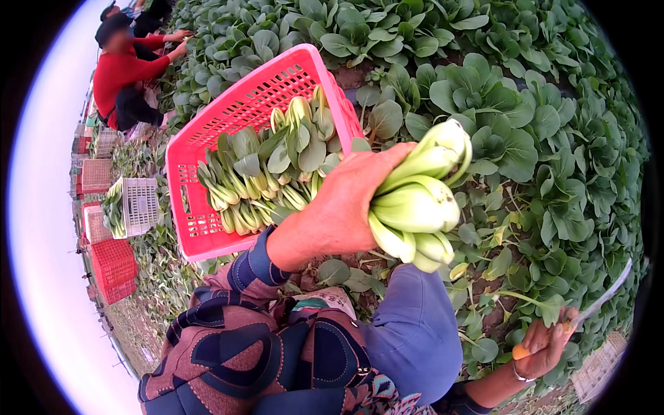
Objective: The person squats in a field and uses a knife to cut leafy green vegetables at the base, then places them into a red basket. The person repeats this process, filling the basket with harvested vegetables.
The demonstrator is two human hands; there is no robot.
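My left hand (342, 199) grips a bunch of several bok choy heads (415, 202), their pale cut bases facing away from my wrist. Just left of it is a pink plastic crate (244, 109), tilted in view, with bok choy (259, 176) laid inside. Part of the crate's near side is hidden behind my forearm. At the lower right my right hand (547, 340) holds a knife (604, 298) by its orange handle, the blade pointing up and outward. A loose leaf with a long stem (544, 308) lies against that hand.
Rows of growing bok choy (498, 114) spread ahead and to the right. A person in a red top (122, 72) crouches at the upper left. White (140, 205) and red crates (114, 270) stand on the left, and a pale crate (599, 365) sits at lower right.
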